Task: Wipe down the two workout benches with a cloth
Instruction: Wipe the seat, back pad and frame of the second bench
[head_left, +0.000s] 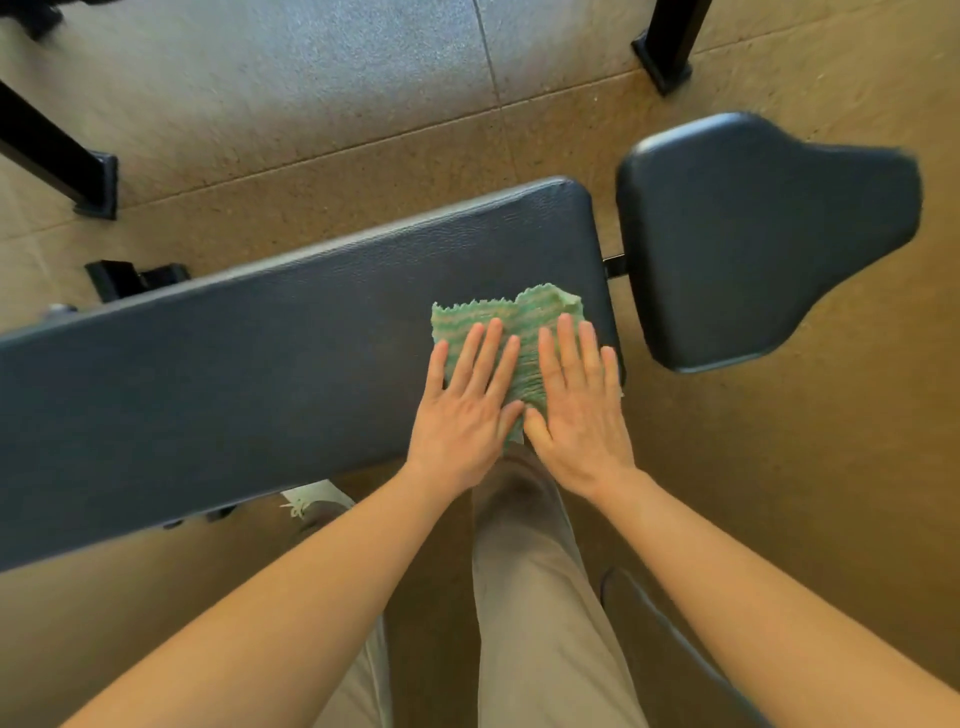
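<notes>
The speckled floor (779, 467) is laid in seamed tiles, tan nearby, greyer beyond. A black frame leg (52, 150) is planted far left, a second leg (670, 41) far right.

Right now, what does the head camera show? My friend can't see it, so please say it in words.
The left hand and right hand press flat, side by side, on a green cloth near the right end of a long dark bench pad. A separate dark seat pad sits just past that end, above a speckled tan floor.
</notes>
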